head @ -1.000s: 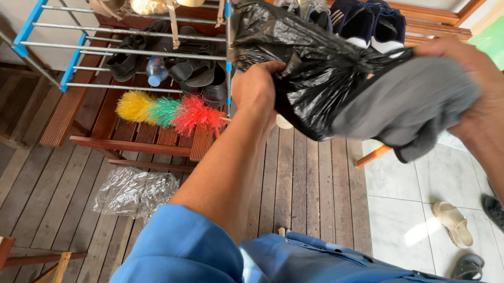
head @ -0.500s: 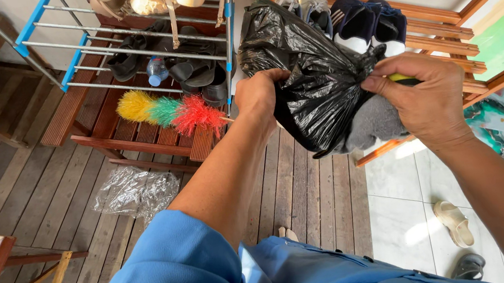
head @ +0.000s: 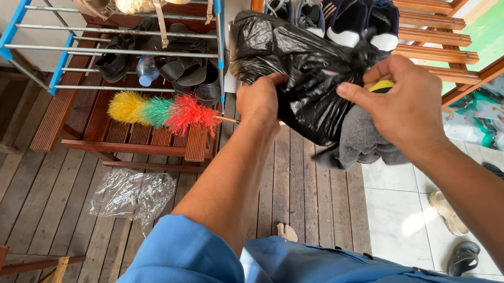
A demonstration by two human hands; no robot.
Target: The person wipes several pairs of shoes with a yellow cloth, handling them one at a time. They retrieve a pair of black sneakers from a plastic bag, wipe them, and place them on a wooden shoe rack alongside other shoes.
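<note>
A crumpled black plastic bag (head: 294, 68) is held up in front of me. My left hand (head: 260, 100) grips its left edge. My right hand (head: 401, 107) pinches the bag's right edge and also holds a grey cloth (head: 361, 142) that hangs out below the bag. A small yellow item (head: 381, 85) shows between the right thumb and fingers; what it is cannot be told. Both arms come from blue sleeves.
Behind the bag a low wooden rack (head: 140, 144) carries dark shoes and a yellow, green and red feather duster (head: 158, 111). A blue and metal drying rack (head: 117, 46) stands over it. Sneakers (head: 345, 16) line a wooden shelf. Clear plastic wrap (head: 130, 195) lies on the plank floor. Sandals (head: 446, 211) rest on tiles.
My right hand has come in from the far right to the bag's edge, pushing most of the grey cloth down into and under the bag. The left hand kept its grip.
</note>
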